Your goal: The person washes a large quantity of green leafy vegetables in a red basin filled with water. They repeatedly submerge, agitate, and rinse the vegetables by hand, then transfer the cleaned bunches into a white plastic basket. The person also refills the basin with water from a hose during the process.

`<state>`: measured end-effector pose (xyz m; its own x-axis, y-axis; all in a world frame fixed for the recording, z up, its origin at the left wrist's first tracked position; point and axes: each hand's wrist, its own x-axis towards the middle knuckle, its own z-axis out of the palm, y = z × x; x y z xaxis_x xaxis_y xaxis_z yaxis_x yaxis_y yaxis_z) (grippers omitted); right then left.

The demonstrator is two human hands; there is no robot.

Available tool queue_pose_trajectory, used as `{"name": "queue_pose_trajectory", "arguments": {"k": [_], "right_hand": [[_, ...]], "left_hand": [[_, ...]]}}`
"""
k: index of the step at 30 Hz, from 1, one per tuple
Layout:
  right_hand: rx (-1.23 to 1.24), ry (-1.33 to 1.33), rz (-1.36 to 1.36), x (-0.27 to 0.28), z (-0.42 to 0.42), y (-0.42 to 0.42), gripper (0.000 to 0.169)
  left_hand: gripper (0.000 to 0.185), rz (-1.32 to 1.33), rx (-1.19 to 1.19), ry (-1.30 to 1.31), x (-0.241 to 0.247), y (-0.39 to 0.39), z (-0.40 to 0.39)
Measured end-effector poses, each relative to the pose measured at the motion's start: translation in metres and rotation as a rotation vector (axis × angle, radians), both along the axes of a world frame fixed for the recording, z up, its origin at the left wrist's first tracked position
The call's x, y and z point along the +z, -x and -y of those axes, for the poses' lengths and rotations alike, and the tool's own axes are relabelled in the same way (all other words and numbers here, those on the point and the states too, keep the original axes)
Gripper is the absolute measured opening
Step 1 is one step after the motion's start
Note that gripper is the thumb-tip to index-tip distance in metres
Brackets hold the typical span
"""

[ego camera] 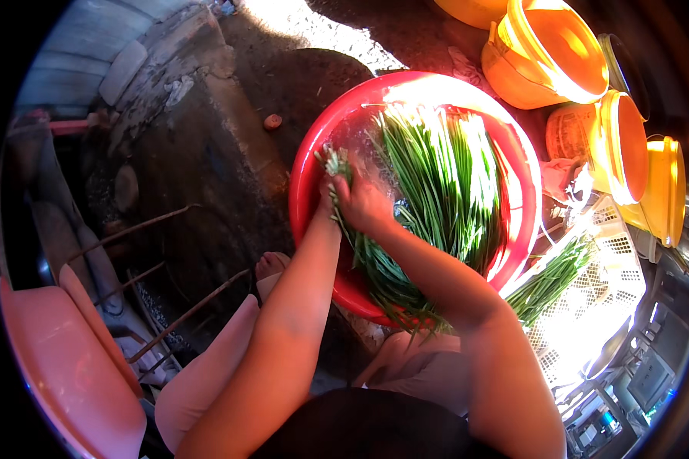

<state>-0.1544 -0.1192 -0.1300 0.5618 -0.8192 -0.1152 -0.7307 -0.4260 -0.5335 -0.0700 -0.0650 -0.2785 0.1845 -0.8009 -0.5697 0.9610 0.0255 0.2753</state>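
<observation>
A bunch of long green leaves, apparently garlic chives (337,163), stands with its pale stem ends up between my hands. My left hand (327,194) grips it from the left, partly hidden behind the stems. From the other side my right hand (368,202) closes on the same bunch, its fingers slightly blurred. Both hands are over the left part of a large red plastic basin (309,143), where some water shows. A thick pile of the same chives (445,172) fills the basin's middle and right, and leaf tips hang over its near rim.
A white perforated crate (614,252) with more chives (560,281) sits right of the basin. Several yellow buckets (588,143) lie tipped at the upper right. On the left are a pink plastic tub (69,344) and thin rusty rods (189,315). Strong sunlight whitens parts of the right side.
</observation>
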Motion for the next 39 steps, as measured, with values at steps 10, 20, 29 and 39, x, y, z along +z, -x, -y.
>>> {"name": "queue_pose_trajectory", "arguments": {"k": [10, 20, 29, 39], "right_hand": [[0.010, -0.451, 0.032, 0.016, 0.012, 0.008, 0.058], [-0.128, -1.511, 0.470, -0.044, 0.118, 0.073, 0.083], [0.038, -1.462, 0.379, -0.018, 0.098, 0.073, 0.080], [-0.130, -1.494, 0.156, -0.024, 0.112, 0.027, 0.062]], "left_hand": [[0.051, -0.101, 0.014, 0.203, 0.021, 0.022, 0.005], [0.062, 0.319, 0.091, -0.404, 0.111, 0.029, -0.020], [0.073, 0.169, -0.256, -0.320, 0.111, 0.054, 0.001], [0.074, -0.060, -0.251, -0.233, 0.107, 0.034, 0.029]]}}
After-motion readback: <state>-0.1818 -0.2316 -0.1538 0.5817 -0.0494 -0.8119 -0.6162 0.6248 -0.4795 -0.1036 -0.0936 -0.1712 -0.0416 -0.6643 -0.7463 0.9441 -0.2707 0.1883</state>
